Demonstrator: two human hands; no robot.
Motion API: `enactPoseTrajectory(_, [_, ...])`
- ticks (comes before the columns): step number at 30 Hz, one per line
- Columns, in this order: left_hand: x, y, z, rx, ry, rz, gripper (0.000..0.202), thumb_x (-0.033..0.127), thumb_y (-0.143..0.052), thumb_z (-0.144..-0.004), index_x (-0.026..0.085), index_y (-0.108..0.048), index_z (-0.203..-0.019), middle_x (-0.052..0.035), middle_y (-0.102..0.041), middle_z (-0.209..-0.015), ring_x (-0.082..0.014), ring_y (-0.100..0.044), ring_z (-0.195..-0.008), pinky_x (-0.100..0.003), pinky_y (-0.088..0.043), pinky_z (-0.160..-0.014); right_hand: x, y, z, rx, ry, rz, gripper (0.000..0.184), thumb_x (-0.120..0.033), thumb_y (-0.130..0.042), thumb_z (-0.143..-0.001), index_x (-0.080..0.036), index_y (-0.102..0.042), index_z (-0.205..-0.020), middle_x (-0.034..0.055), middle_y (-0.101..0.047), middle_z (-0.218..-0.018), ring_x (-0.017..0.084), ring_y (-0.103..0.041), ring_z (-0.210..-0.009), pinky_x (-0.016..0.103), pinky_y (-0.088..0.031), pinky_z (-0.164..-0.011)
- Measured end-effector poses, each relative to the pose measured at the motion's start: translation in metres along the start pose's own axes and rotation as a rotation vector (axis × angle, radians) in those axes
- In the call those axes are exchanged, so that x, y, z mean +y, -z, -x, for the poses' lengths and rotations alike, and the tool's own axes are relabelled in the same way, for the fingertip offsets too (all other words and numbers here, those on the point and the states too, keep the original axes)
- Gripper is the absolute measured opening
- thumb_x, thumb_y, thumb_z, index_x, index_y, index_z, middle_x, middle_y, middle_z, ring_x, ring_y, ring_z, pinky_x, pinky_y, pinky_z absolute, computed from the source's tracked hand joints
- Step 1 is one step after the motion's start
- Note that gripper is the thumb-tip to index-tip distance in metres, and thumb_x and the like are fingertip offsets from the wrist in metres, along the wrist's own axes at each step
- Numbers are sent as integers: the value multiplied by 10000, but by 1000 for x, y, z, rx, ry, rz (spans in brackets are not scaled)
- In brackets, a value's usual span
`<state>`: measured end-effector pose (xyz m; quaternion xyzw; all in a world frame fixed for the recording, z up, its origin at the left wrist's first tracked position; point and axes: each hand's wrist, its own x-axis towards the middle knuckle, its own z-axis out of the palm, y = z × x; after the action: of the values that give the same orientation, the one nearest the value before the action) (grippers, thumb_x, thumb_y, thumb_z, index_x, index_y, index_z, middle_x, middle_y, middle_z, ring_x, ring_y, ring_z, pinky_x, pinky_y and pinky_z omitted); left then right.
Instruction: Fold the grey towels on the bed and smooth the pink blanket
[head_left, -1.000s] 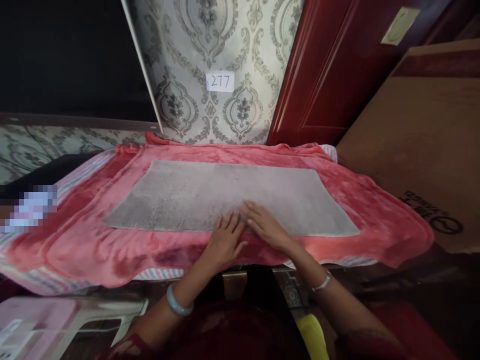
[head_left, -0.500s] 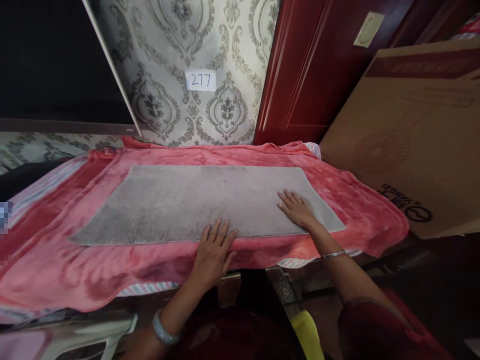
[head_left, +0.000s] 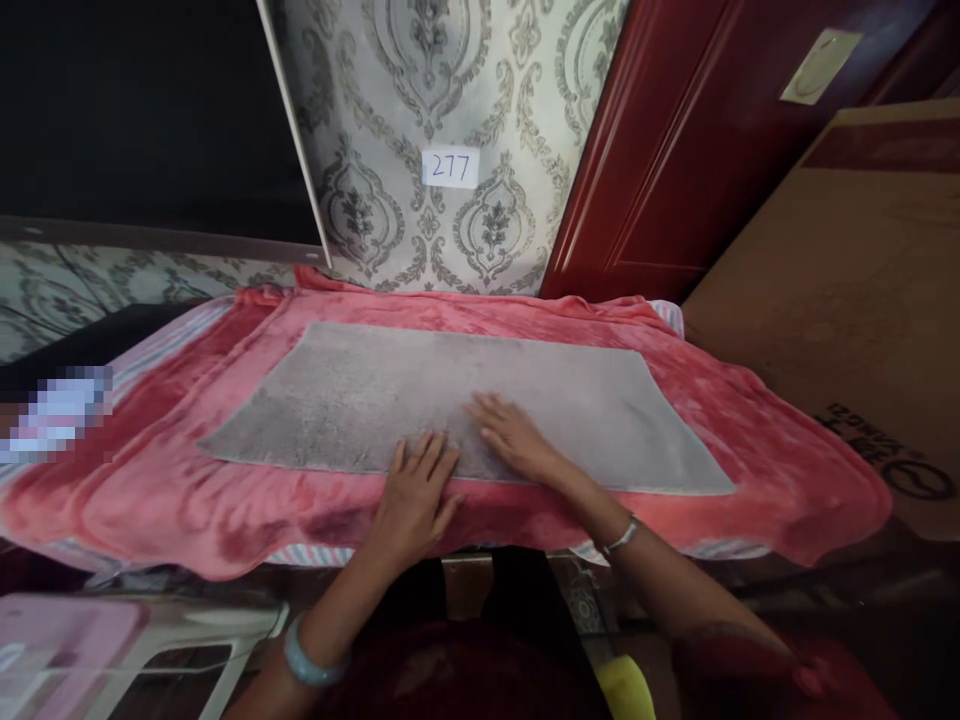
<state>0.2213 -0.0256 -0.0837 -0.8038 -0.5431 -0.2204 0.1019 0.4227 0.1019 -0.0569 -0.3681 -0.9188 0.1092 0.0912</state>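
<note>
A grey plush cloth (head_left: 570, 400), roughly rectangular, lies spread flat on a pink-red blanket (head_left: 300, 530). My left hand (head_left: 416, 490) rests at the cloth's near edge, fingers stretched over the grey pile and palm over the blanket. To the right of it, my right hand (head_left: 510, 432) lies flat on the middle of the cloth, fingers pointing left and slightly blurred. Neither hand grasps anything. The left part of the cloth has a rougher, darker nap than the right.
Behind the blanket stands a patterned wall with a paper label (head_left: 450, 167) reading 277. A dark screen (head_left: 150, 120) is at the left. A large cardboard box (head_left: 840, 280) leans at the right by a red door (head_left: 637, 150). A white stool (head_left: 202, 640) stands below left.
My right hand has slid left across the cloth, from its right part to the middle, closer to my left hand. My left hand stays at the near edge. The view has turned slightly left.
</note>
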Motion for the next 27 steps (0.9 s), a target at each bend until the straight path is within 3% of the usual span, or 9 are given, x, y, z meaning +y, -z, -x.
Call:
enactPoseTrajectory(3, [-2, -7, 12, 10, -11, -58, 581, 342, -571, -916, 173, -486, -1466, -166, -474, -1528, -359, -350, -1461, -600, -294, -1165, -32, -12, -29, -98, 196, -14, 530, -443, -262, -1053, -353, -304, -1574, -6, -204, -1661, 232, -132, -1539, 553, -158, -1222])
enactPoseTrajectory(5, [-2, -12, 17, 26, -10, -75, 591, 322, -592, -901, 195, -487, -1468, -148, -470, -1537, -354, -341, -1467, -588, -287, -1171, -25, -13, -43, -136, 215, 26, 531, -477, -282, -1050, -357, -325, -1565, -8, -218, -1658, 235, -125, -1540, 557, -133, -1224])
enactPoseTrajectory(7, [-2, -15, 19, 43, -4, -78, 581, 302, -595, -897, 226, -494, -1465, -125, -451, -1555, -343, -345, -1466, -577, -288, -1172, 2, -7, -51, -126, 110, 91, 551, -489, -312, -1043, -345, -302, -1575, 7, -187, -1667, 251, -117, -1540, 562, -137, -1219])
enactPoseTrajectory(12, [-4, -17, 19, 70, -27, -85, 578, 272, -593, -892, 226, -498, -1461, -128, -442, -1560, -347, -362, -1456, -578, -301, -1160, 93, 16, -44, 24, -435, 246, 597, -489, -295, -1041, -284, -249, -1600, 67, -164, -1674, 307, -153, -1529, 571, -174, -1202])
enactPoseTrajectory(14, [-3, -17, 18, 70, -13, -74, 566, 278, -587, -898, 228, -504, -1456, -128, -444, -1559, -346, -368, -1453, -581, -303, -1160, 113, 19, -35, 58, -558, 267, 607, -510, -263, -1037, -277, -264, -1598, 74, -187, -1670, 319, -179, -1522, 576, -198, -1194])
enactPoseTrajectory(16, [0, -17, 18, 54, 16, -48, 549, 298, -586, -906, 233, -516, -1446, -128, -445, -1558, -344, -367, -1454, -584, -297, -1166, 121, 18, -27, 79, -585, 280, 614, -521, -237, -1031, -278, -276, -1594, 75, -200, -1668, 321, -200, -1516, 585, -224, -1183])
enactPoseTrajectory(23, [4, -1, 18, -71, 45, 60, 555, 367, -567, -932, 218, -489, -1461, -143, -436, -1561, -320, -345, -1472, -583, -271, -1194, 115, 19, -30, 41, -654, 254, 636, -532, -205, -1017, -273, -297, -1590, 88, -225, -1660, 364, -228, -1502, 651, -261, -1146])
enactPoseTrajectory(25, [-4, 8, 19, -55, 57, 68, 510, 360, -512, -961, 209, -499, -1448, -144, -481, -1527, -298, -377, -1456, -588, -250, -1204, 94, 18, -39, 26, -605, 218, 632, -525, -193, -1016, -277, -312, -1586, 98, -250, -1651, 386, -237, -1495, 695, -281, -1114])
enactPoseTrajectory(27, [-14, 16, 22, 1, 109, 42, 474, 341, -473, -976, 191, -525, -1422, -151, -521, -1491, -298, -406, -1438, -602, -227, -1209, 58, 11, -50, 0, -401, 164, 610, -496, -189, -1022, -295, -313, -1584, 82, -256, -1648, 377, -228, -1500, 706, -275, -1112])
